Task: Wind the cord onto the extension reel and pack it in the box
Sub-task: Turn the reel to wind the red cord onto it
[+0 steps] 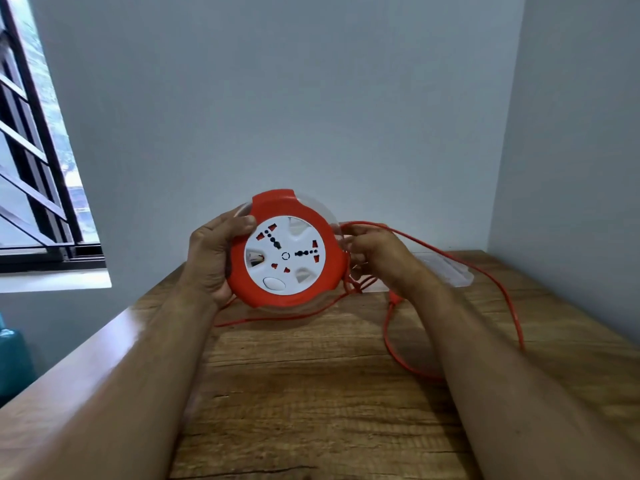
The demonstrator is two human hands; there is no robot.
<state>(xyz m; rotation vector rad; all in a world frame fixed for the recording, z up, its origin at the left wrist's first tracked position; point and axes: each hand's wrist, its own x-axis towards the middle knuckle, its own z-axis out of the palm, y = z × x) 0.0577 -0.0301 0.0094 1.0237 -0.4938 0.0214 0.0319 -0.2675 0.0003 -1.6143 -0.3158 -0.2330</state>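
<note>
The round extension reel (286, 253) is held upright above the table (311, 375), its white socket face toward the camera inside an orange rim. The left hand (211, 258) grips its left edge; the right hand (375, 252) pinches the orange cord (389, 327) (loose loops trail across the table).

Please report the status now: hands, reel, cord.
Left hand grips extension reel. Right hand pinches orange cord at reel edge. Much cord loose on table.
</note>
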